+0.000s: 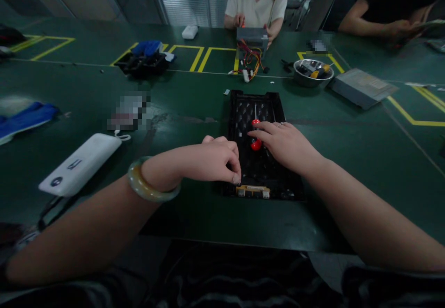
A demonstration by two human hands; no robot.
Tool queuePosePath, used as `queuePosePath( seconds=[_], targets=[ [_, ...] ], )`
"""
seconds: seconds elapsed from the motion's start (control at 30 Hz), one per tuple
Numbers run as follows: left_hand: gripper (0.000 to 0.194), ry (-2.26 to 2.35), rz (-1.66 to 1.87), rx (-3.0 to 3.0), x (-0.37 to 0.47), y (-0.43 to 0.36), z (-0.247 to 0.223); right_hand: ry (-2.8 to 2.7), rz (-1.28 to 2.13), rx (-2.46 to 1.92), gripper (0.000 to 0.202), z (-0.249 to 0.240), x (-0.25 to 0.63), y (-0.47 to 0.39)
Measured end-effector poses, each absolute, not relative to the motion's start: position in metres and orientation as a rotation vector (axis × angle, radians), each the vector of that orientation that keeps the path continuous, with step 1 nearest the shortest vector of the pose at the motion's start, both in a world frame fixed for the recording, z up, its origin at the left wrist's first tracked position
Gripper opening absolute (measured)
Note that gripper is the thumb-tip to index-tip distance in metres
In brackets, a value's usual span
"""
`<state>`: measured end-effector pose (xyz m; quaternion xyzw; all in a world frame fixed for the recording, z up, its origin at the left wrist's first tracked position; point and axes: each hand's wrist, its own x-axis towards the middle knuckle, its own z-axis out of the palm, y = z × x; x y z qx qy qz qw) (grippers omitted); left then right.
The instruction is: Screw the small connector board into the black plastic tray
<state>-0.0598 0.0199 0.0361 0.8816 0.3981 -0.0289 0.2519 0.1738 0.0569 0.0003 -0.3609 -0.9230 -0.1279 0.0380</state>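
Note:
A black plastic tray (pixel 243 160) with a bumpy, patterned floor lies in front of me. Over its middle, my right hand (pixel 287 143) has its fingers across the handle of a red and black screwdriver (pixel 256 145), whose shaft points away from me. My left hand (pixel 219 160) is closed in a pinch at the tray's near left; whatever is between the fingertips is too small or hidden to make out. Just below those fingertips, a small tan circuit board (pixel 253 191) with a white connector and metal ports sits along the tray's near edge.
Left of me lie a white power bank (pixel 81 164) and blue gloves (pixel 28 118). Farther off stand a black bin with blue cloth (pixel 148 48), a metal bowl of tools (pixel 313 78) and a grey metal box (pixel 363 88). Opposite, a person handles a power supply (pixel 252 39) with loose wires.

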Motion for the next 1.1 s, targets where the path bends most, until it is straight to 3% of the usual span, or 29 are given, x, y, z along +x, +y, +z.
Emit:
queuePosePath(
  seconds=[0.33,0.73,0.97,1.1],
  targets=[
    [0.013,1.102,-0.263,2.486,-0.047,0.022,0.039,-2.799,-0.335,-1.077,0.045,-0.007,0.175,0.056],
    [0.020,1.125,-0.153,2.633,-0.038,0.014,0.036,-2.843,-0.318,-1.049,0.057,-0.006,0.175,0.055],
    [0.018,1.182,-0.394,2.682,-0.030,0.011,0.049,-2.826,-0.348,-0.965,0.038,-0.006,0.175,0.057],
    [0.021,1.231,-0.365,2.659,-0.034,0.005,0.052,-2.631,-0.381,-0.978,0.037,-0.006,0.177,0.055]
  ],
)
